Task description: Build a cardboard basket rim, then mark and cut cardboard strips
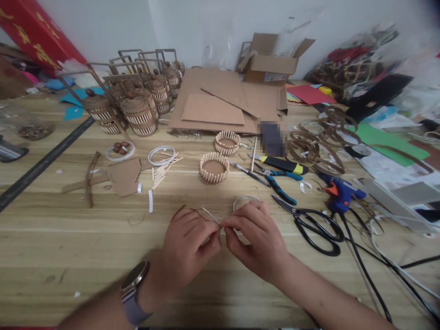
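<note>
My left hand [193,240], with a watch on the wrist, is closed in a pinch at the middle front of the table. It grips a thin, light-edged strip [210,214], and a brown end shows behind the knuckles. Fingertip to fingertip with it, my right hand [256,243] pinches the same strip at its end. Much of the strip is hidden by the fingers. Just behind my right hand lies a white tape ring [245,197], partly covered. Beyond both hands stands a small round tray [213,178] edged with upright sticks, with a similar tray [227,151] behind it.
To the right lie black scissors [318,229], blue-handled pliers [282,190], a utility knife [283,165] and a blue glue gun [343,195] with cables. Leftward are loose sticks [161,173] and cardboard pieces [123,176]. Several lantern-like baskets [139,117] and cardboard sheets [213,110] sit behind.
</note>
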A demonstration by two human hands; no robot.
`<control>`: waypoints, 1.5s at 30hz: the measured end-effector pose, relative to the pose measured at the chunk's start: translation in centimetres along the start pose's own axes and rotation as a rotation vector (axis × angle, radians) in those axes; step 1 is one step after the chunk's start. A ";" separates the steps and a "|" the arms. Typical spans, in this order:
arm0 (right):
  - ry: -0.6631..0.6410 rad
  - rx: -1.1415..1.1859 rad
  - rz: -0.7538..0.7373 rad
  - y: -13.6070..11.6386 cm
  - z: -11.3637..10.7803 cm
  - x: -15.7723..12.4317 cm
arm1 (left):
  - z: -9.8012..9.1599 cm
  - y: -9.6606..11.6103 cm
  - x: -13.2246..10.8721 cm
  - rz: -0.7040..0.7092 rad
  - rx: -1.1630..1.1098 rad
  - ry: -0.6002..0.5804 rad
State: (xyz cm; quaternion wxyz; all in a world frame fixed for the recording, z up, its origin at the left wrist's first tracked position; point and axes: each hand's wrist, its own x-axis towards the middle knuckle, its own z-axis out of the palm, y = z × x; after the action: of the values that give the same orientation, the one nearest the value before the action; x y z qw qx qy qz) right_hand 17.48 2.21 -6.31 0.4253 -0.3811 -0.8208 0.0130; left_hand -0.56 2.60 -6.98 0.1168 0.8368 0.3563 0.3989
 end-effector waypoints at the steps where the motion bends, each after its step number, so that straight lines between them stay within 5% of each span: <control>1: 0.005 0.009 0.000 0.0 0.0 0.1 | 0.0 0.0 0.0 0.006 0.000 0.002; 7: 0.042 0.029 0.092 0.3 -0.8 0.4 | -0.2 0.1 0.1 0.055 -0.052 0.049; 13: 0.370 0.265 0.706 3.3 -1.9 1.5 | -0.8 0.1 -0.1 -0.156 -0.177 0.158; 17: 0.472 0.393 0.879 5.9 -1.4 1.7 | -0.5 -1.0 0.2 -0.343 -0.406 0.302; 23: 0.324 0.286 0.701 6.4 0.2 0.5 | 0.2 -2.0 0.4 -0.708 -0.899 0.399; 30: 0.101 0.059 0.267 2.8 0.1 0.2 | 0.2 -1.5 0.1 -0.827 -0.968 0.323; 38: 0.000 0.181 0.116 1.3 0.5 0.1 | 0.3 -1.0 -0.1 -0.788 -1.075 0.092; 45: -0.009 0.223 0.147 0.7 0.5 0.3 | 0.0 -0.5 0.3 -0.649 -0.890 0.011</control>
State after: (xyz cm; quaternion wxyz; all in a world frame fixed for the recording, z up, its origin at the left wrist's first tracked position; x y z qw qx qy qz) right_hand 17.48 3.02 -6.70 0.4592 -0.3906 -0.7860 0.1374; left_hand -0.62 3.18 -7.04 0.5744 0.5517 0.3937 0.4590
